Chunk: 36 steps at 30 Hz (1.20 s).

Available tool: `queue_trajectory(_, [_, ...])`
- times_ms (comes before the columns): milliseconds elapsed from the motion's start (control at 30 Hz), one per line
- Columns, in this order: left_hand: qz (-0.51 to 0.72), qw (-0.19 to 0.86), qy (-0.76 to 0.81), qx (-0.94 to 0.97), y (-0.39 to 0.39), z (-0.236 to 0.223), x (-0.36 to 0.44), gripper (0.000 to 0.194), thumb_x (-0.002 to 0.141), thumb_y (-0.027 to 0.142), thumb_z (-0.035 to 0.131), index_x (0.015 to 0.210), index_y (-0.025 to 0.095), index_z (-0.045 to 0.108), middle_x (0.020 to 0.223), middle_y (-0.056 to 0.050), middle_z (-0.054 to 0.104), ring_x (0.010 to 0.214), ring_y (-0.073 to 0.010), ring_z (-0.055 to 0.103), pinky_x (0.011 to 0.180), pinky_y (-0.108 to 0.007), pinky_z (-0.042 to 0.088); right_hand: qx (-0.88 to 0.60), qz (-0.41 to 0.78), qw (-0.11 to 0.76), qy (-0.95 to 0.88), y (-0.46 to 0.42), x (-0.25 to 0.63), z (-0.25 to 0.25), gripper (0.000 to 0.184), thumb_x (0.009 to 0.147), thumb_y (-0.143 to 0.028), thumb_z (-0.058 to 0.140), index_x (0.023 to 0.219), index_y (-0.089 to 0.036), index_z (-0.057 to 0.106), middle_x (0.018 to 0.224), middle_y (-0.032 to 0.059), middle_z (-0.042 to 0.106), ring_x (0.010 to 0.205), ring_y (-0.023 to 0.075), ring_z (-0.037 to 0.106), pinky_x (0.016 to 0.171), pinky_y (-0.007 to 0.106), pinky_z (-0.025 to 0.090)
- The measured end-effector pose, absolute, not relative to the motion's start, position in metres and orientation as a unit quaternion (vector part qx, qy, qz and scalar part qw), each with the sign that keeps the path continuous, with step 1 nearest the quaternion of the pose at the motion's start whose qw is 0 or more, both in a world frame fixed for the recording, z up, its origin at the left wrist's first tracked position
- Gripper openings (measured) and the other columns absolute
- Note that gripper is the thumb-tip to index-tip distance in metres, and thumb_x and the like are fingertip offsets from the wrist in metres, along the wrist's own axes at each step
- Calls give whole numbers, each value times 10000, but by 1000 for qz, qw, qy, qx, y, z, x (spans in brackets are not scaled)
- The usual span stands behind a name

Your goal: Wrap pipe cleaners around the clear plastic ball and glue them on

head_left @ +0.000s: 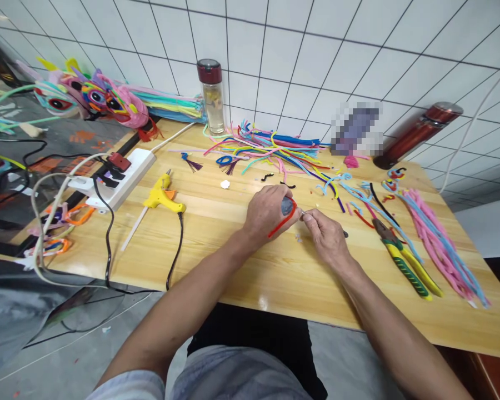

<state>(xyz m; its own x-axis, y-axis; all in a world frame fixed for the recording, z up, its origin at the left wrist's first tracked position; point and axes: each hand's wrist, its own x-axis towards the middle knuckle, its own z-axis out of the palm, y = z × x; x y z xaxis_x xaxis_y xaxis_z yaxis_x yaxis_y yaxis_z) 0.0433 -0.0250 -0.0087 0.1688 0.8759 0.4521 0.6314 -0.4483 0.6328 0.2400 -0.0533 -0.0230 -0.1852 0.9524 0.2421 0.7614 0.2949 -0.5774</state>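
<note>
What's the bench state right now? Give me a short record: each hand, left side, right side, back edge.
Left hand: holding a grey round piece, a red strip curving along its edge
Right hand: pinching a thin tool, type unclear
Left side: yellow glue gun, white power strip
Right side: pliers, pink-and-blue stem bundle
Back edge: glass bottle, red thermos

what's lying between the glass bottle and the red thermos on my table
In the head view, a heap of colorful strands, then a pixelated object nearer the thermos.
</note>
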Motion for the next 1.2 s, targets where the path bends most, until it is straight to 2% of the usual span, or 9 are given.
queue_trajectory(267, [399, 139, 494, 760, -25, -11, 44, 212, 861, 323, 742, 999, 228, 613, 1038, -72, 763, 1052, -273, 693, 970, -404, 533, -559, 227, 291, -743, -53, 243, -22, 434, 1052, -578, 419, 874, -251, 641, 776, 30, 690, 735, 218, 633, 708, 327, 462])
queue_trajectory(533, [391, 139, 503, 758, -24, -10, 46, 220, 857, 318, 767, 995, 238, 616, 1043, -73, 757, 1061, -274, 684, 955, -397, 527, -544, 277, 285, -739, -50, 252, -18, 480, 1033, -637, 449, 871, -242, 667, 769, 17, 672, 733, 213, 612, 732, 335, 478])
queue_trajectory(1200, [399, 132, 510, 751, -25, -13, 48, 196, 865, 309, 752, 979, 236, 611, 1024, -73, 755, 1041, -266, 695, 915, -383, 527, -569, 226, 281, -739, -53, 242, -18, 486, 1050, -634, 409, 876, -248, 649, 787, 37, 704, 739, 223, 644, 717, 331, 465])
